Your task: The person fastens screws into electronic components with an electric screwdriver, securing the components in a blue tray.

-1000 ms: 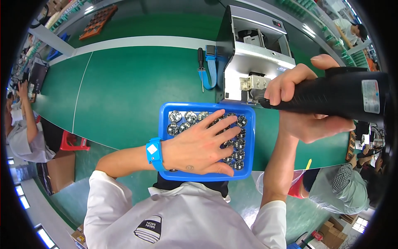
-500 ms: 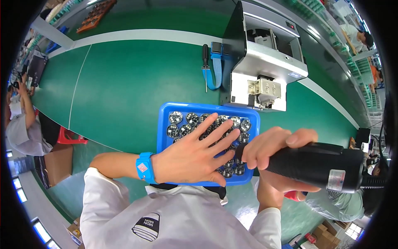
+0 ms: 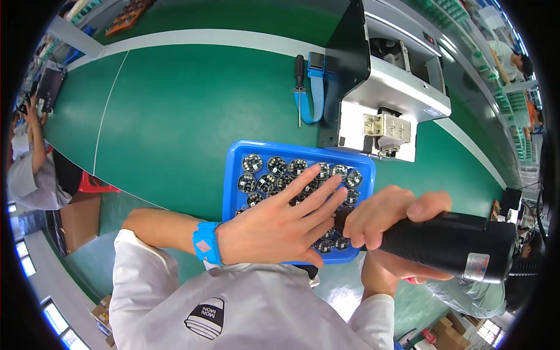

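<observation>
A blue plastic tray (image 3: 229,181) sits at the near edge of the green table, filled with rows of small round circuit boards (image 3: 276,166). My left hand (image 3: 274,227) lies stretched flat over the middle of the tray, fingers spread toward the far right, hiding some boards. A light-blue strap (image 3: 206,242) circles my left wrist. My right hand (image 3: 385,221) is wrapped round a thick black corded hand tool (image 3: 443,242). The tool's narrow nose points left over the right part of the tray, near my left fingers. Its exact kind is not shown.
A silver and black machine (image 3: 396,76) stands behind and right of the tray. A screwdriver (image 3: 299,76) and a blue strap with a black buckle (image 3: 317,87) lie beside it. Another person (image 3: 38,175) works at far left; a red stool (image 3: 96,184) stands there.
The view has shifted slightly, so the tray and machine appear farther right. Both hands keep nearly the same pose; the tool's rear end sits a little lower.
</observation>
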